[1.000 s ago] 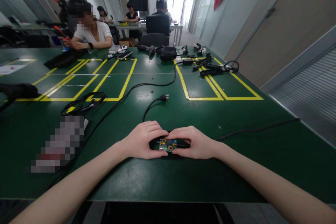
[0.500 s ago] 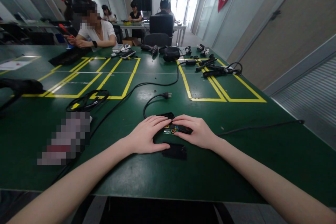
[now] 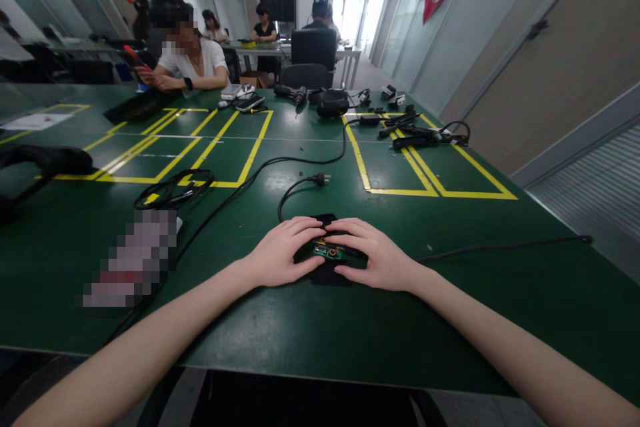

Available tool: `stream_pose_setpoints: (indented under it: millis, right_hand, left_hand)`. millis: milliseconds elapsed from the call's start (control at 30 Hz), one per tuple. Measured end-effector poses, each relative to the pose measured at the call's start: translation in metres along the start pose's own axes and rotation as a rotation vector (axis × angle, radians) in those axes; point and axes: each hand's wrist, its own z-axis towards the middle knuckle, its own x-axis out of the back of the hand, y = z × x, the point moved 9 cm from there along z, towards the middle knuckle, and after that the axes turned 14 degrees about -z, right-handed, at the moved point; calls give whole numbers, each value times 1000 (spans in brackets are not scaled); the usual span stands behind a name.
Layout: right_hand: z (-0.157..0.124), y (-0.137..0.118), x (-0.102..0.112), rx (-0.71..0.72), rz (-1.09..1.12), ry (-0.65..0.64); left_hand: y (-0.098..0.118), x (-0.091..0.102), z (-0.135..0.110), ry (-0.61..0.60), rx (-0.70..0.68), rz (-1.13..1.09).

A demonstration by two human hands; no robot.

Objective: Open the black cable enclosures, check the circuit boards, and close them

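- Nearest, the left hand (image 3: 280,255) and the right hand (image 3: 376,257) rest on the dark green desk (image 3: 310,333), one on either side of a small green circuit board (image 3: 327,251).
- Both hands are closed on the small black plastic casing (image 3: 327,275) that lies under the circuit board. The fingers curl over its far edge and the thumbs press at its near edge.
- To the right of the circuit board, a thin black cable (image 3: 500,247) runs along the desk toward the desk's right edge.
- Just behind the circuit board, a black power cord ending in a plug (image 3: 320,179) curves away from the casing.
- Farther back and left of the circuit board, a coiled black cable (image 3: 173,190) lies on a yellow tape line (image 3: 250,153).
- Far behind the circuit board lies a heap of black tools and leads (image 3: 425,137), and far back to its left sits a person in a white shirt (image 3: 193,60).
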Motion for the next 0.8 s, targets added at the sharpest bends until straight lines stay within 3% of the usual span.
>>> stream_pose_setpoints:
  millis: [200,433,633,800]
  right_hand:
    - [2,4,1,-71,-20,6]
    - [1,6,1,-80,-21,25]
    - [2,0,13,-25,-38,117]
    - [0,-11,20,108,24,77]
  left_hand:
    - [-4,10,2,89,31,21]
    - [-13,7,2,112,71,77]
    - [-25,11,3,118,163,138]
    - [-34,13,2,106,226,140]
